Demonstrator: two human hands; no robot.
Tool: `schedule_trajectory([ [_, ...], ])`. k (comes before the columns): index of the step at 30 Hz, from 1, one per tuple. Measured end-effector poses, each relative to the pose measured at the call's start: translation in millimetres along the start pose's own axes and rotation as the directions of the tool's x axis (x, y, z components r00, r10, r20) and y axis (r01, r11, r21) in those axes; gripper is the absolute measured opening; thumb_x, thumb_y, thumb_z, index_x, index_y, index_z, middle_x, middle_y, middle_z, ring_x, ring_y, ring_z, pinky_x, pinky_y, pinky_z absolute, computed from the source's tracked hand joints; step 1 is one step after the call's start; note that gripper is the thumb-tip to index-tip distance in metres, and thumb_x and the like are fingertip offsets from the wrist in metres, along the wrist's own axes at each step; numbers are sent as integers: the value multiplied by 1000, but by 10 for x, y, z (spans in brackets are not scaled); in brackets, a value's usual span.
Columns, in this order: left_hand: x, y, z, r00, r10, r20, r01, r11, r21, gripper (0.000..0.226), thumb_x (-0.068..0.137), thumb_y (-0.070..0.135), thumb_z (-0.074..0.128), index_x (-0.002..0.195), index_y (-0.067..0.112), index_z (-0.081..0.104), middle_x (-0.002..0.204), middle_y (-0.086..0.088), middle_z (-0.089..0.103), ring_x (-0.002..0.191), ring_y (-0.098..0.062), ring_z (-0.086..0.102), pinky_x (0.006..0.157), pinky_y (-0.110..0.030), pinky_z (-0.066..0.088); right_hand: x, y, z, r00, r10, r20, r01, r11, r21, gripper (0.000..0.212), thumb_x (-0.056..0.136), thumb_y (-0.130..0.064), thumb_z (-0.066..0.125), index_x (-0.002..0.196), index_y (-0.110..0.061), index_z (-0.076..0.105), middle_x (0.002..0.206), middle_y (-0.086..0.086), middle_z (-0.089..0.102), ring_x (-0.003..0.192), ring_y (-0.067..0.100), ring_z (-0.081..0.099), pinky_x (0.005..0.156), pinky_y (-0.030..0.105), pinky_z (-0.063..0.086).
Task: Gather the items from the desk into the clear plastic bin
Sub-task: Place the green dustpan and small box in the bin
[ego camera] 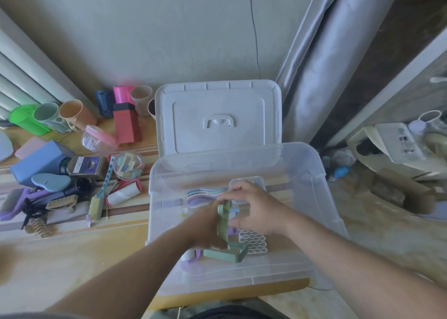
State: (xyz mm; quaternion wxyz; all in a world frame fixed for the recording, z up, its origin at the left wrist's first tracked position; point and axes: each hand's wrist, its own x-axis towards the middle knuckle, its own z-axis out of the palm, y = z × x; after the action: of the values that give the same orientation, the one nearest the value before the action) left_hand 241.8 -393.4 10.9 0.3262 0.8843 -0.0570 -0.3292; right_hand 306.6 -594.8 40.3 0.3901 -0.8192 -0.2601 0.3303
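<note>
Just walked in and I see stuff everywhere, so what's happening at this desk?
A person is packing desk clutter into a clear plastic bin, whose white lid leans against the wall behind it. Both hands are down inside the bin: the left hand holds a green brush, and the right hand hovers beside it. Cups, boxes and brushes lie on the desk to the left.

grey curtain point(321, 81), cardboard box point(408, 193), wall cable point(254, 28)
</note>
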Motion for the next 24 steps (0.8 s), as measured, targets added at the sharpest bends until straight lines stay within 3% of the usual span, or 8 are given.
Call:
schedule_trajectory([
  [2,24,62,33,998,-11,59,9,999,35,51,69,35,87,110,29,59,99,15,60,96,-14,61,84,-28,54,-28,-58,43,998,-56,28,56,998,-12,46,89,-25,83,123,-53,68,124,-18,54,112,3,56,101,17,43],
  [5,76,101,81,996,-7,88,1,998,66,34,74,23,80,96,28,55,90,14,58,85,-14,59,73,-26,52,-41,-94,92,990,-133,38,137,984,-116,18,92,-19,80,103,-34,77,103,-15,60,92,1,56,85,22,46],
  [7,96,80,102,999,-7,51,4,998,55,39,79,22,75,114,29,59,107,9,65,97,-18,63,83,-31,53,-41,-56,35,993,-116,6,115,973,-198,10,90,-17,80,95,-25,78,88,-17,58,84,-10,54,74,13,38],
  [10,129,26,113,999,-13,-40,16,997,76,61,89,31,68,146,38,45,135,13,59,116,-13,59,90,-27,45,-57,177,-214,984,32,-176,-76,966,-247,2,92,-20,78,93,-21,77,83,-16,55,73,-7,53,71,26,40],
  [12,149,-19,146,999,-32,-30,38,975,221,47,96,36,62,142,37,52,138,8,57,124,-17,56,93,-31,43,-91,378,-399,955,160,-250,-230,931,-285,3,95,-24,74,93,-24,75,88,-13,58,77,6,57,72,31,45],
  [16,96,-86,295,956,-155,250,15,875,483,33,102,35,50,133,30,63,130,-6,61,122,-30,56,95,-41,46,-86,718,-544,935,303,-187,-354,845,-402,12,100,-21,65,94,-22,75,99,-2,64,87,21,63,79,37,53],
  [19,66,-109,375,932,-182,312,9,875,484,30,105,23,44,123,20,67,119,-12,66,111,-35,57,94,-43,48,-16,824,-616,931,333,-151,-365,826,-429,15,100,-16,64,89,-21,73,100,2,67,89,24,65,82,40,56],
  [24,66,-146,367,919,-148,365,0,927,376,31,100,48,57,120,27,69,120,0,67,109,-22,57,95,-37,46,95,907,-582,928,368,-61,-317,692,-648,23,90,5,59,86,-16,67,101,3,57,91,27,61,77,36,51],
])
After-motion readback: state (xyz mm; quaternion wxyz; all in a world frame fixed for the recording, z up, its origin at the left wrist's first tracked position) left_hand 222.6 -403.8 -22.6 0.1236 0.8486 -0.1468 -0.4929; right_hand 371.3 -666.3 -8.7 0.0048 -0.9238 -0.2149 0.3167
